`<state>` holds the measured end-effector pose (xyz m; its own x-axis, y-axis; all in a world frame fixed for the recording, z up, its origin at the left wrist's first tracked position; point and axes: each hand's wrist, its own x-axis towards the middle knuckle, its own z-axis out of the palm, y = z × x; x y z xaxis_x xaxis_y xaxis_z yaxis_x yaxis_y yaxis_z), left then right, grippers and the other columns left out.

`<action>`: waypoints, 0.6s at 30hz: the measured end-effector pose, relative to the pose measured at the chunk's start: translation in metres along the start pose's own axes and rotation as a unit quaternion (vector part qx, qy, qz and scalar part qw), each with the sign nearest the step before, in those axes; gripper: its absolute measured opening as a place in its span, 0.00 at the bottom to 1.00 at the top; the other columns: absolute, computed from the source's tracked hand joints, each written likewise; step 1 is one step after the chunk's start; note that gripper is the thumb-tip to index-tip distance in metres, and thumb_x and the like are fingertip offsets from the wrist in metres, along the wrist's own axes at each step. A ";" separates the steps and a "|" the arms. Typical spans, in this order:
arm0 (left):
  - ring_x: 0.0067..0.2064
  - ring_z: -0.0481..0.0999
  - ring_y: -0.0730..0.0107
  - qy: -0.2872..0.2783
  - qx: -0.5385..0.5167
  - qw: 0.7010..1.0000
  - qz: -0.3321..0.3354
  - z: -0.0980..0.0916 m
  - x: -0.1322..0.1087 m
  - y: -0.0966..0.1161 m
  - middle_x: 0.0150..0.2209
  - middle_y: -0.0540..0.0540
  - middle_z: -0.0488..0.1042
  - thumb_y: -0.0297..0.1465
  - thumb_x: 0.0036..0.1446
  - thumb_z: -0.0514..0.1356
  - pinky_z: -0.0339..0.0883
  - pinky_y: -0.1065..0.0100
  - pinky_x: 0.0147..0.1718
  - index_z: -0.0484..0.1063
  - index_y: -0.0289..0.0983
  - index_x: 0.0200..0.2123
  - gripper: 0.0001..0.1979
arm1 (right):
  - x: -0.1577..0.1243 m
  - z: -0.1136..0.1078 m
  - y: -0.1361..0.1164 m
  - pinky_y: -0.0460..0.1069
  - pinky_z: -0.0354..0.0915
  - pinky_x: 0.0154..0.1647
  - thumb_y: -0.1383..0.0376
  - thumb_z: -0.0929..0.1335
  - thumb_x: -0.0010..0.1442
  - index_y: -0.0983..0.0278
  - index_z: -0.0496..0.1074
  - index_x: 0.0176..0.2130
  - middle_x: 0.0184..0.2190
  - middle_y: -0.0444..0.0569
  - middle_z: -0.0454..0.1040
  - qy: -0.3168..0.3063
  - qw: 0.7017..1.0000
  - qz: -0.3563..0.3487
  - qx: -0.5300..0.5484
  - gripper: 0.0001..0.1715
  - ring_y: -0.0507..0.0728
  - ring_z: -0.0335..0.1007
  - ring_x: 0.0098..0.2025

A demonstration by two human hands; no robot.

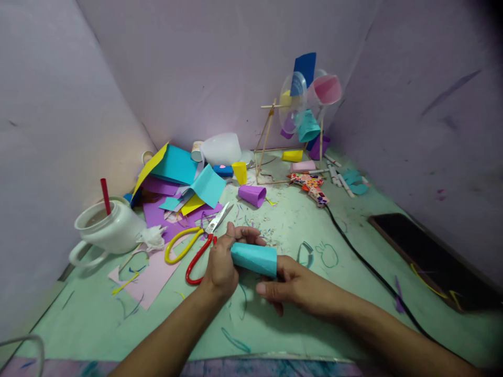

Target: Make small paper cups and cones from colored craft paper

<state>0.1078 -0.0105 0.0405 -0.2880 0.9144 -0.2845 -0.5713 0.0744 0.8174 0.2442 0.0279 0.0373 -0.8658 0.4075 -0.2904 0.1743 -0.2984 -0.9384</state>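
My left hand (225, 264) grips the narrower left end of a light blue paper cup (254, 258), which lies on its side just above the table. At the cup's right end is my right hand (288, 285), its fingertips partly hidden at the rim and its thumb below. Scissors (202, 238) with one yellow and one red handle lie partly open beside my left hand. A purple paper cup (251, 195) rests on its side farther back, close to a yellow paper cup (239, 173).
Coloured paper sheets (176, 165) and a white mug (106, 225) with a red stick occupy the left. At the back stands a stick frame (269, 123) with a clear disc wheel (293, 102) bearing cups. A floral-wrapped glue gun (308, 184), its black cord, and a phone (428, 256) are rightward.
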 end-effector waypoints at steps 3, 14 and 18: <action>0.29 0.75 0.67 -0.021 0.021 0.999 0.025 -0.001 -0.002 -0.003 0.25 0.42 0.77 0.48 0.56 0.55 0.68 0.70 0.30 0.75 0.32 0.28 0.24 | 0.001 -0.001 -0.003 0.43 0.60 0.21 0.67 0.69 0.45 0.66 0.67 0.28 0.19 0.38 0.62 0.007 1.000 -0.010 -0.025 0.07 0.46 0.58 0.19; 0.30 0.75 0.66 -0.034 0.051 0.998 0.035 0.000 -0.002 -0.002 0.27 0.42 0.77 0.47 0.57 0.53 0.68 0.68 0.32 0.75 0.32 0.29 0.23 | -0.002 -0.007 -0.002 0.45 0.58 0.28 0.65 0.68 0.50 0.66 0.64 0.27 0.22 0.40 0.62 -0.050 0.995 -0.045 -0.071 0.09 0.48 0.57 0.25; 0.30 0.76 0.64 -0.024 0.029 0.999 0.028 -0.001 -0.001 -0.002 0.26 0.41 0.78 0.47 0.54 0.56 0.69 0.66 0.32 0.75 0.32 0.30 0.23 | -0.002 -0.006 -0.002 0.44 0.56 0.27 0.67 0.67 0.51 0.65 0.63 0.28 0.23 0.40 0.61 -0.065 0.991 -0.072 -0.091 0.07 0.48 0.55 0.25</action>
<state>0.1088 -0.0121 0.0392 -0.2796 0.9360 -0.2137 -0.5099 0.0439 0.8591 0.2481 0.0327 0.0392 -0.9391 0.3156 -0.1360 0.1163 -0.0807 -0.9899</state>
